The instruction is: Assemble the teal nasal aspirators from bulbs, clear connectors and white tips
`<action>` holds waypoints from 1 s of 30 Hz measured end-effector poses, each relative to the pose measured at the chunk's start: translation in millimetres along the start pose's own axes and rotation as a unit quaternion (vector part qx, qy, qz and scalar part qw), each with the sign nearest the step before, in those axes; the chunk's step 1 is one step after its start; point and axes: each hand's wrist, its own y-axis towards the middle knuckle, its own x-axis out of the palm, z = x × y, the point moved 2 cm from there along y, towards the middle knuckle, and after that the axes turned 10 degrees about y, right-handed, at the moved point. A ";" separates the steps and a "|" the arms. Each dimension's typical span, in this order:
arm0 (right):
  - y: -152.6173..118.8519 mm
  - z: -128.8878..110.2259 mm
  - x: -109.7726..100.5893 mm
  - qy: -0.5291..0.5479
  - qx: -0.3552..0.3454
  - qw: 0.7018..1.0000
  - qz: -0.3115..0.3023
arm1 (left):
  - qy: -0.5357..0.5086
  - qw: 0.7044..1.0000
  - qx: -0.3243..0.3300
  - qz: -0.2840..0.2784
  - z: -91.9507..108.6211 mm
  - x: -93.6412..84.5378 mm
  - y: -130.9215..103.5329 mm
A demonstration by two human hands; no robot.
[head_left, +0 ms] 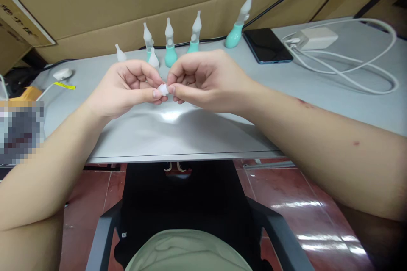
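Observation:
Between the fingertips of both hands is a small translucent white plastic piece (163,89). My left hand (132,84) pinches its left side with thumb and fingers. On its right side, the thumb and forefinger of my right hand (203,78) are closed on it too. Just beyond the hands stand several nasal aspirators with teal bulbs and clear white tips, among them one in the middle (171,53) and a tilted one (235,34) farther right. A white tip (153,58) and another white tip (120,53) show behind my left hand, their lower parts hidden.
A dark phone (267,45) lies on the grey table (197,139), with a white charger (318,38) and looped cable to its right. At the left are a white plug-like piece (62,74) and a yellow tag (65,86). Cardboard (95,12) walls the back.

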 end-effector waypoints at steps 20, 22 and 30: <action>-2.4 12.7 -0.8 -0.072 -0.108 0.991 -0.036 | -0.039 0.999 0.009 -0.035 6.5 4.3 2.1; -2.7 13.1 -1.5 -0.090 -0.114 0.989 -0.039 | -0.042 0.999 0.001 -0.030 6.8 4.4 2.1; -2.3 13.6 -2.6 -0.101 -0.144 0.983 -0.059 | -0.053 0.998 0.000 -0.033 10.0 7.0 1.0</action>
